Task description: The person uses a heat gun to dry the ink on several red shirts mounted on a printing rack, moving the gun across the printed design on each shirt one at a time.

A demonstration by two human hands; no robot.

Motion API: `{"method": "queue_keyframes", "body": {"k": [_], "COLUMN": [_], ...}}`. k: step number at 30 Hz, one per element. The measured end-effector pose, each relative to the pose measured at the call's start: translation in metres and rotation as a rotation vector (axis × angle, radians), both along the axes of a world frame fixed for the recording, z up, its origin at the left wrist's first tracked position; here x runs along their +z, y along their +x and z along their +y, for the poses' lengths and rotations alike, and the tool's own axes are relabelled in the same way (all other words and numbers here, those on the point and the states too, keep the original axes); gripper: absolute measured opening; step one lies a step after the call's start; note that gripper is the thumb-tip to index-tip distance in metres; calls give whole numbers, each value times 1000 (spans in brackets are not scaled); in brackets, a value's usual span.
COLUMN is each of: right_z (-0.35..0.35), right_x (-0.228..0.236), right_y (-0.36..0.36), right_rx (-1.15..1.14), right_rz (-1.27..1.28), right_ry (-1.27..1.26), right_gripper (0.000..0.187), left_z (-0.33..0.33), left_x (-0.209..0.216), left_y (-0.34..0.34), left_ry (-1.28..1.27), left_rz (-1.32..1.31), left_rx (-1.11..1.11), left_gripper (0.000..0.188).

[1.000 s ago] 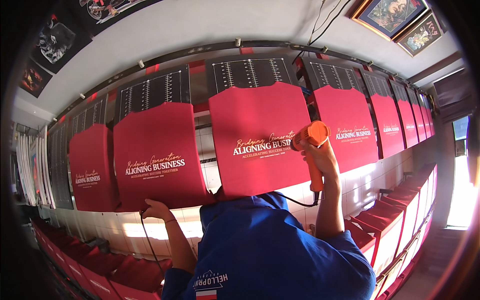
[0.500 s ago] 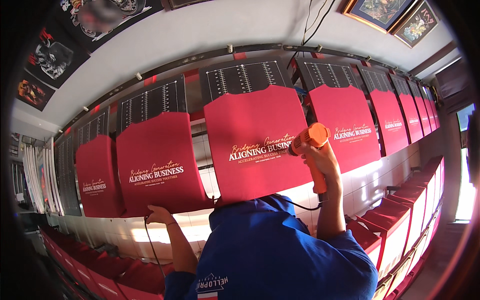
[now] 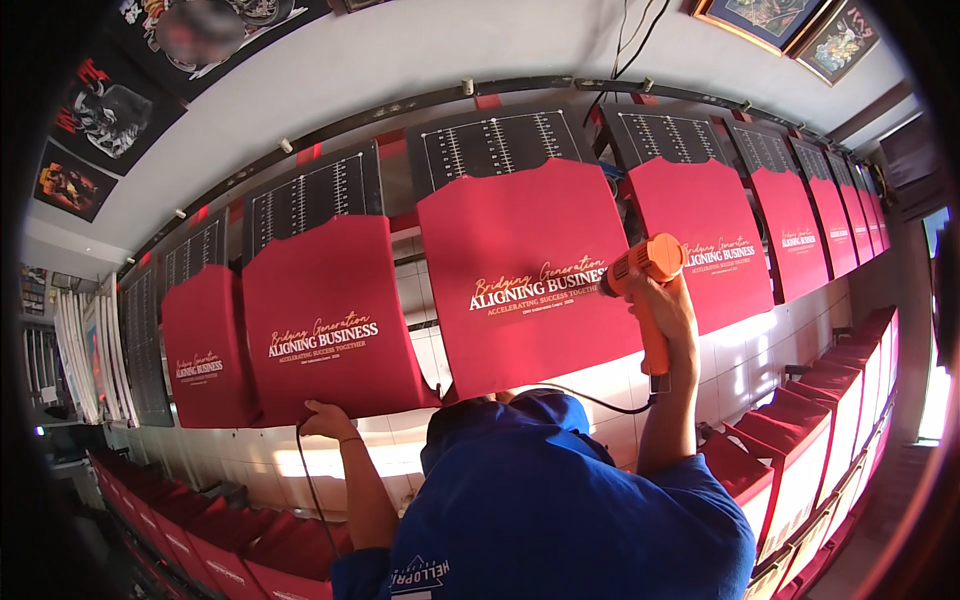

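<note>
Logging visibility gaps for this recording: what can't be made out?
All in the head view:
End of the lettering on the middle red shirt: behind the orange heat gun.
Any trigger on it: covered by the right hand.
Lettering on the farthest red shirts: too small.
Lower end of the dark cord by the left hand: lost at the blue sleeve.

Loose blue shirt (image 3: 570,490), short sleeves (image 3: 715,512), pale chest print (image 3: 420,574), thin band (image 3: 350,439) on left wrist, bare hands (image 3: 668,308)
</note>
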State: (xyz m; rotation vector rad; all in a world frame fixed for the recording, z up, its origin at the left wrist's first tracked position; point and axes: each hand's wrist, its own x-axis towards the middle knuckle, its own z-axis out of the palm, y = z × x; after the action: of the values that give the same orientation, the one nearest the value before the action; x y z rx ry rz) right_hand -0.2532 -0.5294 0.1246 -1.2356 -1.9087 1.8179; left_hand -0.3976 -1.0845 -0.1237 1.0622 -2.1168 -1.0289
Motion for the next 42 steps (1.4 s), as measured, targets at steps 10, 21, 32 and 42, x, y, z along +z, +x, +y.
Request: {"method": "queue_keyframes", "body": {"k": [10,21,32,42], "right_z": [-46,-305,-393,-390], "right_x": [-15,-31,-16,-18], "right_y": [-21,-130,-184,-192], "right_rx": [-62,199,107,150], "right_rz": [-6,206,76,70], "right_ry": [156,-312,-24,-139], "right_gripper": [49,58,52,52], "left_z": [-68,-421,-431,-404], "left_x": [-10,-45,14,44], "left_y": [-12,-124,-218,-217], "left_ry": [-40,-357,23,-41], "left_rz": [34,15,-330,-458], "left_rx": [52,289,373,421], "left_gripper": [66,88,80,72]}}
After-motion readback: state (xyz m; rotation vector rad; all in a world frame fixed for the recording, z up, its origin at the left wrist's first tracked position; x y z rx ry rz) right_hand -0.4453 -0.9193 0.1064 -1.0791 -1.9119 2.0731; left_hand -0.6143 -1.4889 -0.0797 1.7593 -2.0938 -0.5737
